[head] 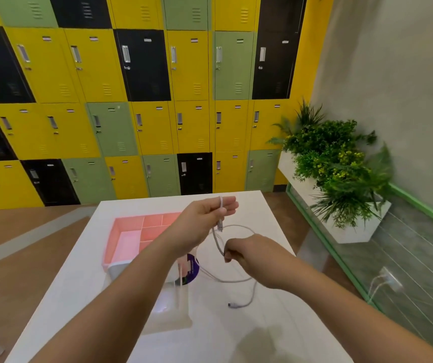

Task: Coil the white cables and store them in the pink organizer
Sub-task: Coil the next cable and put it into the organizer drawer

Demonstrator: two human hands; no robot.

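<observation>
I stand at a white rectangular table (84, 297); beyond its far edge rises a wall of yellow, green and black metal lockers (142, 100); right of the table sits a white angular planter (354, 233) of green leafy plants (336, 166), against a grey plaster wall (393, 74); brown wooden floor (13, 297) lies left of the table; a round purple label (193, 268) shows near the table's middle.

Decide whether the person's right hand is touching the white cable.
Touching. In the head view the right hand pinches the white cable with curled fingers; the cable runs up into the left hand.
</observation>
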